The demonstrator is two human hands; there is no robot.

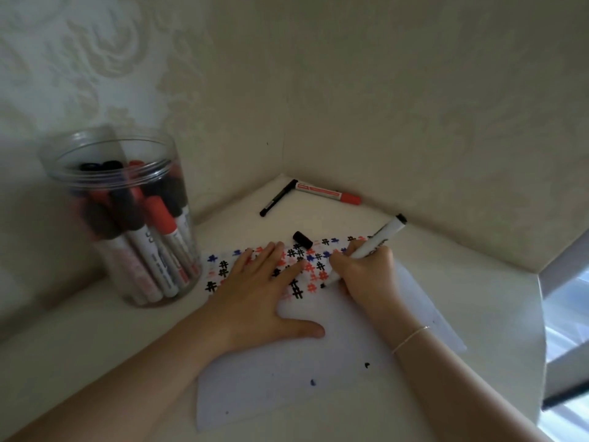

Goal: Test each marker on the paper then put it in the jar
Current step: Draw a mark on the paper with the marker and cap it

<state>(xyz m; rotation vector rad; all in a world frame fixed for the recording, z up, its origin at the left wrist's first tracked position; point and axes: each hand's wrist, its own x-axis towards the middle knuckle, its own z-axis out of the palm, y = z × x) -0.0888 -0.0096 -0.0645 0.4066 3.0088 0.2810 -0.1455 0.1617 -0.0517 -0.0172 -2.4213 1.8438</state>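
A white sheet of paper (318, 355) lies on the desk, its far part covered with black, red and blue hash marks. My left hand (261, 298) rests flat on it, fingers spread. My right hand (366, 269) grips an uncapped black marker (379, 240) with its tip touching the paper. Its black cap (302, 239) lies on the paper's far edge. A clear plastic jar (127, 215) at the left holds several red and black markers. A red marker (328, 193) and a thin black pen (278, 198) lie in the far corner.
The white desk (478, 291) fits into a corner of two wallpapered walls. Its right edge drops off beside a window area (567, 314). Small ink blots mark the near part of the paper.
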